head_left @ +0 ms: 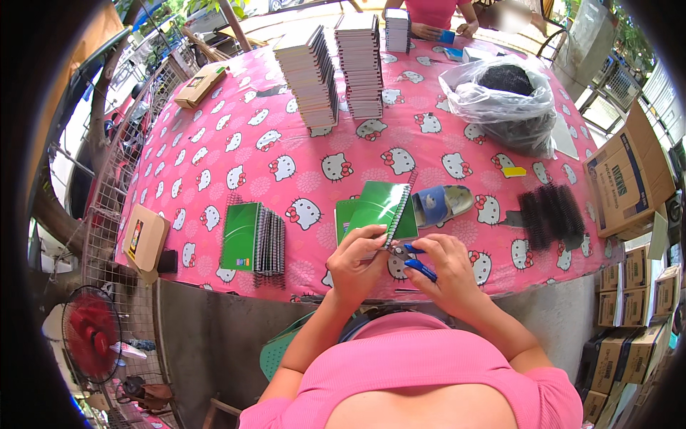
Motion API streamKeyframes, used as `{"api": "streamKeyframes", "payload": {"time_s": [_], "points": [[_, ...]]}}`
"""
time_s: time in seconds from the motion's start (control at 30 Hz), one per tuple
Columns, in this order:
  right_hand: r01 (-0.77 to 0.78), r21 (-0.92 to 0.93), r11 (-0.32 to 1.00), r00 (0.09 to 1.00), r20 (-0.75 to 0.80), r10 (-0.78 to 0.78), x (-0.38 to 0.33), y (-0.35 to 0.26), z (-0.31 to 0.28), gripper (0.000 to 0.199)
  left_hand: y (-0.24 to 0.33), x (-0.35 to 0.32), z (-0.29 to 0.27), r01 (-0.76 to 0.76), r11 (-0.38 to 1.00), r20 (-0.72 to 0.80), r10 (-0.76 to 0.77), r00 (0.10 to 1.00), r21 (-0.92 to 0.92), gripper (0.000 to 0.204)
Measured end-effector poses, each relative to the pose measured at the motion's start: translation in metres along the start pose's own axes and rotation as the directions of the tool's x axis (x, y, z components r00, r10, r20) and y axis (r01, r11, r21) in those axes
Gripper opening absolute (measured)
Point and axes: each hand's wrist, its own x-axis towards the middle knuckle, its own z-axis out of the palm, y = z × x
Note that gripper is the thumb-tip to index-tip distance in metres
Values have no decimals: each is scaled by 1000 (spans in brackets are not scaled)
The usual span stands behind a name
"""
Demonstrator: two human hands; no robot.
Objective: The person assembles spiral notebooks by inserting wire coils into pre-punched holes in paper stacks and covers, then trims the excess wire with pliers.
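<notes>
My left hand (355, 263) is closed on the lower end of a green spiral notebook (381, 202), which it holds tilted, with the black coil along its right edge. In my right hand (451, 275) is a pair of pliers (423, 269) with blue handles. The jaws meet the bottom end of the coil, close to my left fingertips. Under the held notebook lies more green notebook cover (344, 211). A blue slipper (434, 206) rests just right of it. To the left stands a pile of green spiral notebooks (243, 237).
Tall notebook stacks (307, 79) rise at the back of the pink tablecloth (243, 146). Loose black coils (552, 218) lie at right, below a plastic bag (500, 107) of black material. Cardboard boxes (625, 175) flank the right edge. Another person (436, 14) sits across. A fan (91, 334) stands lower left.
</notes>
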Motion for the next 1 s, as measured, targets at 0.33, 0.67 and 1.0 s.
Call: {"api": "streamKeyframes", "payload": {"time_s": [0.33,0.67,1.0], "points": [[-412,580,702,908,322,268,-15,29,15,36,3,24,-42,-164,982,-147,177,973,97,24],[-296,-375,879,953,-172,248,-72,105,57,53,38,111,-226,-306,598,136,313,940,741,23],[-780,-203,592,395,-893,214,-236,227,7,39,-85,71,-228,-131,634,509,-462,726,762,59]]}}
